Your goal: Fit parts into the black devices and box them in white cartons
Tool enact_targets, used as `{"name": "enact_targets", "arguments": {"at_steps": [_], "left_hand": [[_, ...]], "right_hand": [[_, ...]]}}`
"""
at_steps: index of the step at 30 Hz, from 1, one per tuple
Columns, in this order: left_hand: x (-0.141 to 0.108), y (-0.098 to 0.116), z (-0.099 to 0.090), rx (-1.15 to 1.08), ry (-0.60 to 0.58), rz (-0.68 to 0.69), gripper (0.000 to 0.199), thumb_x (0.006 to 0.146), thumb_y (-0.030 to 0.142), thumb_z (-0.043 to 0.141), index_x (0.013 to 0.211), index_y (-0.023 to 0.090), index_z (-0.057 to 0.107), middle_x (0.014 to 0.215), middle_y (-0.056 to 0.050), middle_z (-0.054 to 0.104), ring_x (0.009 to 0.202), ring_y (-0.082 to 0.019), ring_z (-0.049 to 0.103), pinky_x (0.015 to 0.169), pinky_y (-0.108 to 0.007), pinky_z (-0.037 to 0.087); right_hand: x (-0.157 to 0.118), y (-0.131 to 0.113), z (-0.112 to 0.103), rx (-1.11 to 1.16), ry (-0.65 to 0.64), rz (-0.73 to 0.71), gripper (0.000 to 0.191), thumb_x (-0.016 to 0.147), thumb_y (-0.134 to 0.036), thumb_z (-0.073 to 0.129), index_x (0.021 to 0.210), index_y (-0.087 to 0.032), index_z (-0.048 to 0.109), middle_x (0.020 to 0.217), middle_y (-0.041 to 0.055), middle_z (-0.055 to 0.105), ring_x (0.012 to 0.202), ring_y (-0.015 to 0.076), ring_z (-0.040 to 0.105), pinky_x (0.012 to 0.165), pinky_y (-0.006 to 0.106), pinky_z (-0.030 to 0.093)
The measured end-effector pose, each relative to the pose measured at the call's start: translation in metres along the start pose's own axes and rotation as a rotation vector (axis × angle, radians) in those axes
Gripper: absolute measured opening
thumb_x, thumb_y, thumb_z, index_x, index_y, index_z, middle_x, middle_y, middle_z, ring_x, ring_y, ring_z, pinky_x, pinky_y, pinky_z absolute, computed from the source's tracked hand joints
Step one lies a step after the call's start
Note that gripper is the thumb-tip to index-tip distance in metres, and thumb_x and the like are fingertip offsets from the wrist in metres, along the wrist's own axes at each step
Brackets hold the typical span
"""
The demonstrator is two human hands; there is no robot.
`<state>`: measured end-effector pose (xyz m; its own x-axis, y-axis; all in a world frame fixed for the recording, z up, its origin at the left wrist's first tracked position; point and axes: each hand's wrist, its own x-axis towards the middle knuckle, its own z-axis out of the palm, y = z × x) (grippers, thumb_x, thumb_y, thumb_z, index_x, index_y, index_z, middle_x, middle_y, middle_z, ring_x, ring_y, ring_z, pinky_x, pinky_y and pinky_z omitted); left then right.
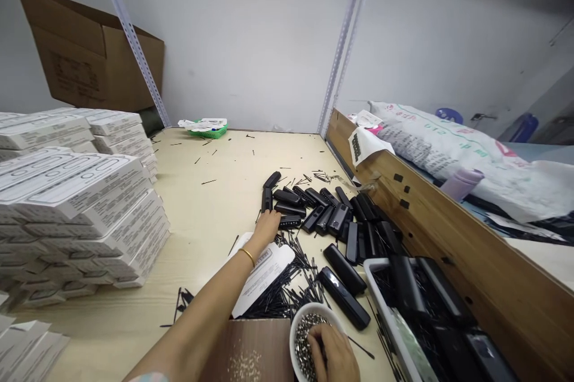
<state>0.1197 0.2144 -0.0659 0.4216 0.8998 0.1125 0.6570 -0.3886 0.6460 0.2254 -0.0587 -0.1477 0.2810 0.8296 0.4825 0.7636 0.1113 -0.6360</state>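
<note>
My left hand point(268, 225), with a gold bangle at the wrist, reaches out over the table. Its fingers close on the near end of a black oblong case point(266, 198); the fingertips are partly hidden. Another black case point(290, 222) lies just to its right. At the front, my right hand point(335, 353) dips curled fingers into a white bowl point(295, 334) of small shiny metal pieces point(303, 340). What its fingertips pinch cannot be made out. Thin black sticks point(273, 295) lie in a heap between the hands, partly under a printed white card point(264, 274).
White boxes point(103, 208) are stacked at left. More black cases point(338, 217) pile toward the wooden side board point(430, 220). A grey bin point(390, 310) of black cases stands at right front. A brown board point(260, 346) lies beside the bowl, and a green tray point(215, 132) sits far back.
</note>
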Motion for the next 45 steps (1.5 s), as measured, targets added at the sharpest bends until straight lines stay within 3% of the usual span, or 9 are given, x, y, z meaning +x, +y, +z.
{"name": "enact_targets", "arguments": {"at_steps": [6, 10, 14, 20, 26, 33, 36, 39, 45], "left_hand": [[-0.067, 0.004, -0.03, -0.354, -0.007, -0.034, 0.042, 0.085, 0.025, 0.057, 0.123, 0.011, 0.05, 0.12, -0.016, 0.058, 0.104, -0.027, 0.059, 0.091, -0.041, 0.047], [-0.137, 0.026, -0.038, -1.037, -0.094, -0.244, 0.061, 0.082, 0.021, 0.061, 0.136, 0.021, 0.032, 0.122, -0.013, 0.059, 0.105, -0.024, 0.061, 0.089, -0.038, 0.05], [-0.185, 0.046, -0.037, -1.588, -0.065, -0.514, 0.057, 0.081, 0.019, 0.065, 0.131, 0.021, 0.04, 0.12, -0.012, 0.062, 0.106, -0.026, 0.062, 0.092, -0.042, 0.05], [-0.211, 0.057, -0.041, -1.757, 0.057, -0.686, 0.035, 0.085, 0.016, 0.06, 0.118, 0.01, 0.05, 0.112, -0.017, 0.066, 0.107, -0.028, 0.062, 0.092, -0.043, 0.051], [-0.227, 0.066, -0.041, -1.783, 0.173, -0.677, 0.041, 0.086, 0.011, 0.057, 0.125, 0.013, 0.047, 0.114, -0.014, 0.066, 0.107, -0.024, 0.062, 0.096, -0.041, 0.049], [-0.244, 0.065, -0.046, -1.687, 0.154, -0.651, 0.046, 0.081, 0.019, 0.064, 0.125, 0.017, 0.048, 0.108, -0.011, 0.067, 0.105, -0.026, 0.063, 0.098, -0.044, 0.045], [-0.26, 0.058, -0.056, -1.393, 0.201, -0.399, 0.043, 0.076, 0.028, 0.069, 0.116, 0.024, 0.057, 0.111, -0.007, 0.066, 0.11, -0.03, 0.059, 0.102, -0.046, 0.041], [-0.27, 0.051, -0.047, -0.91, 0.126, -0.189, 0.03, 0.073, 0.028, 0.068, 0.103, 0.026, 0.067, 0.109, -0.008, 0.067, 0.108, -0.033, 0.057, 0.102, -0.047, 0.039], [-0.235, 0.052, -0.013, -0.497, -0.114, -0.197, 0.049, 0.074, 0.023, 0.061, 0.122, 0.022, 0.059, 0.114, -0.015, 0.065, 0.106, -0.038, 0.055, 0.095, -0.049, 0.037]], "right_hand": [[0.021, -0.019, -0.02, 0.376, 0.015, 0.422, 0.026, 0.082, -0.046, 0.057, 0.081, -0.021, 0.064, 0.075, 0.0039, 0.067, 0.066, 0.0182, 0.061, 0.063, 0.027, 0.046], [0.036, -0.047, -0.019, 0.751, 0.019, 0.593, 0.029, 0.075, -0.047, 0.066, 0.079, -0.018, 0.064, 0.077, 0.0056, 0.067, 0.073, 0.0192, 0.063, 0.068, 0.028, 0.05], [0.037, -0.076, -0.009, 0.793, 0.031, 0.558, 0.025, 0.075, -0.042, 0.067, 0.08, -0.018, 0.065, 0.079, 0.0051, 0.067, 0.078, 0.0196, 0.063, 0.072, 0.03, 0.05], [0.031, -0.099, -0.006, 0.503, 0.055, 0.232, 0.013, 0.085, -0.029, 0.056, 0.079, -0.02, 0.064, 0.081, 0.0038, 0.065, 0.081, 0.0185, 0.062, 0.073, 0.029, 0.048], [0.027, -0.106, -0.002, 0.386, 0.165, 0.018, 0.011, 0.087, -0.017, 0.053, 0.081, -0.021, 0.061, 0.08, 0.0019, 0.062, 0.078, 0.0151, 0.061, 0.069, 0.024, 0.047], [0.013, -0.105, 0.008, 0.592, 0.112, 0.086, 0.012, 0.088, -0.017, 0.052, 0.08, -0.022, 0.059, 0.081, 0.0012, 0.062, 0.079, 0.0149, 0.06, 0.071, 0.026, 0.048], [0.006, -0.096, 0.0, 0.673, -0.028, 0.179, 0.009, 0.087, -0.025, 0.053, 0.085, -0.022, 0.06, 0.088, 0.0037, 0.063, 0.086, 0.0185, 0.06, 0.076, 0.03, 0.048], [0.01, -0.082, -0.016, 0.577, 0.031, 0.322, 0.015, 0.087, -0.034, 0.052, 0.09, -0.021, 0.06, 0.09, 0.0052, 0.063, 0.087, 0.0205, 0.059, 0.077, 0.032, 0.046], [0.08, -0.067, -0.027, 0.243, -0.032, 0.2, 0.021, 0.087, -0.038, 0.049, 0.089, -0.021, 0.062, 0.088, 0.0066, 0.063, 0.082, 0.0222, 0.056, 0.073, 0.034, 0.043]]}}
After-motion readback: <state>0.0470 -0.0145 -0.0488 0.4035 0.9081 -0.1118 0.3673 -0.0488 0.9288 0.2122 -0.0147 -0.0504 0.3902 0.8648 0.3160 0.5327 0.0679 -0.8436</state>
